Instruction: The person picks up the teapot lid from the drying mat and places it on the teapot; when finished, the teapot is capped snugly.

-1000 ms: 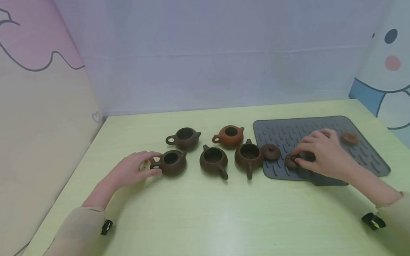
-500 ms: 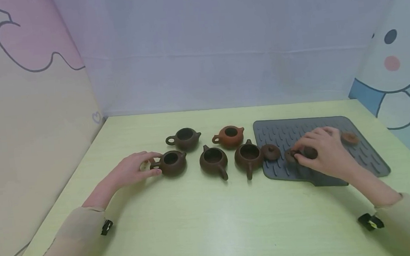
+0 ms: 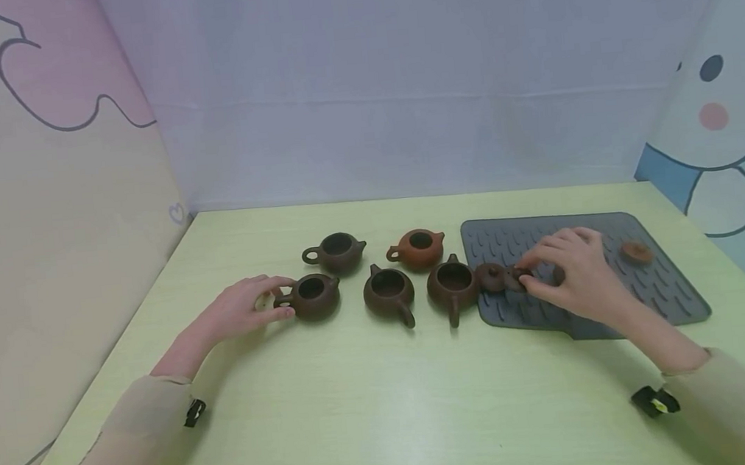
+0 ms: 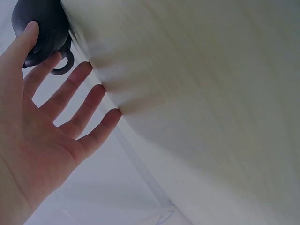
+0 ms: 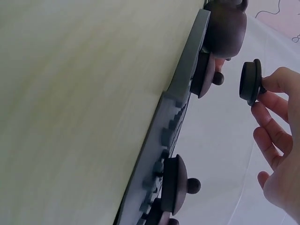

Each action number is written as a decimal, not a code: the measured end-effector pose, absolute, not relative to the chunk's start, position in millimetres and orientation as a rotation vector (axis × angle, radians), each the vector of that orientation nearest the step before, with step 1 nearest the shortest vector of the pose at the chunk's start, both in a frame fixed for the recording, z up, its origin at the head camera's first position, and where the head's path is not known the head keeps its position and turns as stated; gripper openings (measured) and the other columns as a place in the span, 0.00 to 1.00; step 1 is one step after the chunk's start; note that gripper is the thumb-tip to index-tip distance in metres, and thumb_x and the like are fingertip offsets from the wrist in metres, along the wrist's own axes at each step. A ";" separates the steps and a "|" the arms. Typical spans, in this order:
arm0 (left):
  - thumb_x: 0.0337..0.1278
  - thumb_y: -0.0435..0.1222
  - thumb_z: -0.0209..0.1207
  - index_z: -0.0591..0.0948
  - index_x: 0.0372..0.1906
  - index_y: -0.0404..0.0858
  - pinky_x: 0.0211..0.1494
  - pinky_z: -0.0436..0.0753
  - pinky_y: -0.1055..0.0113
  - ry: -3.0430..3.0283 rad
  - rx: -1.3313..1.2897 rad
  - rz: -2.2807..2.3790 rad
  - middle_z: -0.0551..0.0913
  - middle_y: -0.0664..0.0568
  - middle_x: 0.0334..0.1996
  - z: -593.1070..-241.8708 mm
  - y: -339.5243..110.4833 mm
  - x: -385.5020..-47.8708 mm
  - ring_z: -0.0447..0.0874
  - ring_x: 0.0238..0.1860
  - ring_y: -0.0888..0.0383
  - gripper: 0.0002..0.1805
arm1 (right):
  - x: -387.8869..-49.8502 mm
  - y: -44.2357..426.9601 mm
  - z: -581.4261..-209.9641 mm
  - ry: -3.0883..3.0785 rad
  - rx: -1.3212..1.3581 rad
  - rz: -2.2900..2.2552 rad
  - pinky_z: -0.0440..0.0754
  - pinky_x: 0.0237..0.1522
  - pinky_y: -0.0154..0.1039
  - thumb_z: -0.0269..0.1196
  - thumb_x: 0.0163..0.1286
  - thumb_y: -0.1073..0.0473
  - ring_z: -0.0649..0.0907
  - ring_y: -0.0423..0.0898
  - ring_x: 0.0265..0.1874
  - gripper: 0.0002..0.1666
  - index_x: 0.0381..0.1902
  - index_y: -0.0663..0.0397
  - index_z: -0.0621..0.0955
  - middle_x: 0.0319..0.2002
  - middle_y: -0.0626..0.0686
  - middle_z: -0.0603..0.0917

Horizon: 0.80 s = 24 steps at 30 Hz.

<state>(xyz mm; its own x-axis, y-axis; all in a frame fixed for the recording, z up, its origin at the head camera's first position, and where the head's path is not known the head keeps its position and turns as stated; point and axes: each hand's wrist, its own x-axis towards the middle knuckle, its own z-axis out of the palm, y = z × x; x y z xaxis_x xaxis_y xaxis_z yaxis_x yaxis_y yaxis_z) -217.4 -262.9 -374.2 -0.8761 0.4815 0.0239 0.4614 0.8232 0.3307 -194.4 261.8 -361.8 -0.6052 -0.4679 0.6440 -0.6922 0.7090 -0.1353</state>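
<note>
My left hand holds a dark brown teapot at its handle, thumb and index finger on either side, the other fingers spread. That teapot has no lid on it. With thumb and fingertips my right hand pinches a small dark teapot lid by its knob. In the right wrist view the pinched lid hangs tilted in the air, apart from the grey mat. Another brown lid lies at the mat's left edge. A further dark lid is partly hidden behind my right hand.
Two brown teapots, one in the middle and one against the mat's left side, stand lidless. Behind them are a dark teapot and a reddish one. An orange-brown lid lies on the mat's right part.
My right hand has lifted the small dark lid off the mat and carried it a little to the left. The left hand and its teapot have stayed in place.
</note>
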 end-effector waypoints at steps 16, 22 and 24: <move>0.60 0.54 0.63 0.77 0.63 0.48 0.44 0.74 0.62 2.950 0.762 0.512 0.84 0.58 0.39 -374.7 -262.5 -216.2 0.77 0.39 0.58 0.29 | -204.0 222.1 -361.1 -2.279 0.897 0.778 0.63 0.48 0.53 0.72 0.52 0.66 0.75 0.44 0.36 0.11 0.34 0.47 0.86 0.29 0.47 0.85; 0.60 0.54 0.63 0.77 0.64 0.49 0.44 0.74 0.62 2.951 0.769 0.510 0.84 0.58 0.40 -375.2 -262.6 -216.9 0.77 0.39 0.57 0.29 | -206.9 199.6 -361.2 -2.273 0.905 0.832 0.63 0.44 0.50 0.72 0.55 0.65 0.74 0.44 0.36 0.10 0.35 0.47 0.86 0.29 0.47 0.84; 0.60 0.55 0.63 0.77 0.64 0.49 0.44 0.74 0.62 2.952 0.772 0.506 0.84 0.57 0.40 -375.5 -262.6 -217.2 0.77 0.39 0.57 0.29 | -207.8 191.4 -361.8 -2.264 0.911 0.846 0.63 0.44 0.50 0.72 0.55 0.64 0.75 0.45 0.36 0.09 0.35 0.48 0.86 0.29 0.48 0.84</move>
<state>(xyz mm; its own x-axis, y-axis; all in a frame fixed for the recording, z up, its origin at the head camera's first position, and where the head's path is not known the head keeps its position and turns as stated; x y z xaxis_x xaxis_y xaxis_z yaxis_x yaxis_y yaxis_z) -217.2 -262.6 -375.5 -0.8744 0.4839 0.0350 0.4679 0.8220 0.3245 -207.8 191.4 -361.8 -0.6184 -0.3977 0.6778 -0.7448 0.5717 -0.3440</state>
